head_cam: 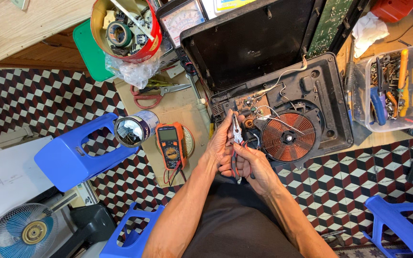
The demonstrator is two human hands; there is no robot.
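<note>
Both hands, left hand (222, 143) and right hand (252, 165), have fingers clamped on pliers (236, 135) at the opened cooker's (333, 102) front edge

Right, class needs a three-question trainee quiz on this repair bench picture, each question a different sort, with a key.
1. True or false: the pliers are gripped by both the left hand and the right hand.
2. What lies just left of the left hand? A) orange multimeter B) blue fan C) red kettle
3. Fill in: the copper coil sits inside the opened ____ casing.

Key: 1 true; 2 A; 3 black.
</note>
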